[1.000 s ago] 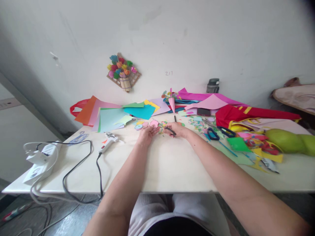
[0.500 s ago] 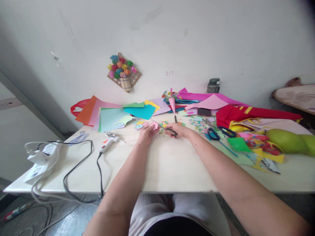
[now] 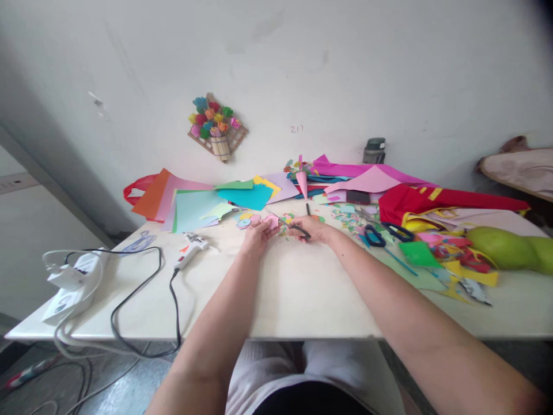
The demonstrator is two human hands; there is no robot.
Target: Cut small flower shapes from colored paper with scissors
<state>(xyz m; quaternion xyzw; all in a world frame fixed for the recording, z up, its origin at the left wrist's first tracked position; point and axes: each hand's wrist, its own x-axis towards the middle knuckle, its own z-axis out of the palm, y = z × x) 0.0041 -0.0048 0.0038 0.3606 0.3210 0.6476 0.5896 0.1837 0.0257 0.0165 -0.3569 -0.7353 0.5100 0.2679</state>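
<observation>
My left hand (image 3: 258,235) pinches a small piece of pink paper (image 3: 272,221) above the table's middle. In my right hand (image 3: 314,229) is a pair of scissors (image 3: 300,231), its dark handles around my fingers and its blades pointing left at the pink paper. Whether the blades touch the paper is too small to tell. Small coloured paper cut-outs (image 3: 244,222) lie just beyond my hands. Behind them a pink paper cone (image 3: 302,183) stands with little paper flowers at its top.
Coloured paper sheets (image 3: 199,208) lie at the back left. A glue gun (image 3: 191,252) and its cord rest on the left, near a white power strip (image 3: 73,288). To the right are blue-handled scissors (image 3: 398,231), paper scraps (image 3: 458,251) and a red cloth bag (image 3: 401,203).
The scissors in my right hand have shifted very slightly, their handles closer together. My left hand keeps its hold on the pink paper in nearly the same place.
</observation>
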